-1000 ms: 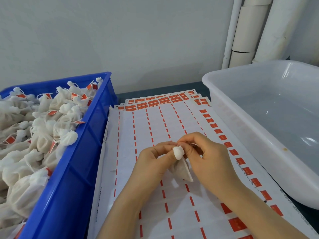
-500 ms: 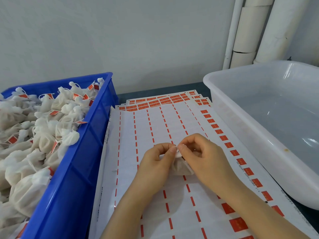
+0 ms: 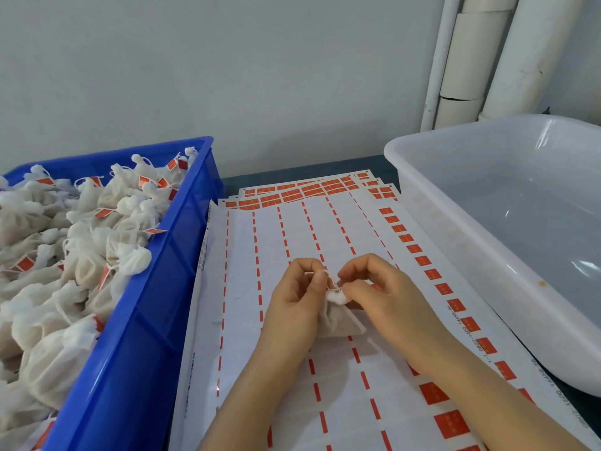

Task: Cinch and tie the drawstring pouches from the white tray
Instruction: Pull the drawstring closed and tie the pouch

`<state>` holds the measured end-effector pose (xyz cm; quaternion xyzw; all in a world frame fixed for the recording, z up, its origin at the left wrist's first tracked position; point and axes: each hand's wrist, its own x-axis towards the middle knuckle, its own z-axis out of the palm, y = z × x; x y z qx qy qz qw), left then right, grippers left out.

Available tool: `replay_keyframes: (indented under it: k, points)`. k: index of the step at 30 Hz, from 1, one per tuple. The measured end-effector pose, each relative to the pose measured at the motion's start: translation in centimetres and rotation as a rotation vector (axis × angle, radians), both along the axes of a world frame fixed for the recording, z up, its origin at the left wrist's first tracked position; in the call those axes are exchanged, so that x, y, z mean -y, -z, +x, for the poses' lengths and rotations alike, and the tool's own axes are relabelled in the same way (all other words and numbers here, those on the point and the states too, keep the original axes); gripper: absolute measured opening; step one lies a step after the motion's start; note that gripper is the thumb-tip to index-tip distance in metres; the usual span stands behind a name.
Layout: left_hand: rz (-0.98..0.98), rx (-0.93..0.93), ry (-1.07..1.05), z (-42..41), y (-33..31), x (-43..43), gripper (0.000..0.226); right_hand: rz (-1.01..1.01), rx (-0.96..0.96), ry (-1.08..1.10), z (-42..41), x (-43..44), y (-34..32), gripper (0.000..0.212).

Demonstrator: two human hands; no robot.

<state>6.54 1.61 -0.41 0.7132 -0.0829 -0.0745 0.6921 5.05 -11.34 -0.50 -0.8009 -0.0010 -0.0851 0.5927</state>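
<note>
A small white drawstring pouch point(image 3: 340, 322) lies on the label sheets between my hands, its gathered neck pointing up. My left hand point(image 3: 297, 297) pinches the thin drawstring just left of the neck. My right hand point(image 3: 380, 294) pinches the string on the other side, fingers curled over the neck. The white tray point(image 3: 432, 203) stands at the right; the part of its inside that shows holds no pouches.
A blue crate point(image 3: 156, 288) at the left is piled with several tied white pouches bearing orange tags. Sheets of orange-and-white labels point(image 3: 292, 229) cover the table in the middle. White pipes point(image 3: 471, 60) run up the wall at the back right.
The pouch has been lowered onto the sheets and my hands have drawn slightly apart, pulling the string out at the neck.
</note>
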Motion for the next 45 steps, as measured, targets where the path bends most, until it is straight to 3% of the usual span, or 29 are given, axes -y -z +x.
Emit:
replay_keyframes:
  k: [3, 9, 11, 17, 20, 24, 28, 31, 35, 39, 45]
  points:
    - [0.052, 0.077, 0.000, 0.0, 0.1, 0.1, 0.011, -0.021, 0.026, -0.028, -0.1, -0.3, -0.2, 0.006]
    - [0.125, 0.135, -0.007, 0.0, 0.1, 0.1, 0.012, -0.155, 0.050, 0.003, -0.2, -0.2, -0.4, 0.010]
    - [0.123, 0.129, -0.006, 0.0, 0.0, 0.1, 0.012, -0.136, 0.041, -0.006, -0.2, 0.1, -0.5, 0.005]
    - [0.143, 0.051, 0.020, -0.2, -0.3, 0.1, 0.012, -0.078, 0.002, 0.039, 0.0, 0.7, -0.7, 0.022]
    - [0.113, -0.020, 0.035, -0.2, -0.5, 0.0, 0.011, -0.034, -0.034, 0.079, 0.2, 0.8, -0.7, 0.017]
    - [0.010, -0.103, 0.077, -0.4, -0.7, -0.1, 0.019, 0.268, -0.199, 0.072, 0.2, 0.9, -0.8, 0.013]
    - [-0.163, -0.165, 0.155, -0.4, -1.2, -0.2, 0.036, 0.656, -0.335, -0.083, 0.2, 1.3, -1.2, 0.019]
    - [-0.224, -0.162, 0.241, -0.4, -1.3, -0.3, 0.040, 0.830, -0.389, -0.211, 0.3, 1.6, -1.4, 0.026]
    - [-0.277, -0.139, 0.253, -0.5, -1.5, -0.4, 0.033, 0.986, -0.433, -0.277, 0.3, 1.7, -1.4, 0.025]
    - [-0.176, -0.074, 0.269, -0.6, -1.4, -0.3, 0.029, 1.149, -0.445, -0.266, 0.2, 1.4, -1.3, 0.020]
    - [-0.094, -0.044, 0.301, -0.7, -1.2, -0.1, 0.040, 1.074, -0.376, -0.135, 0.4, 1.4, -1.6, 0.032]
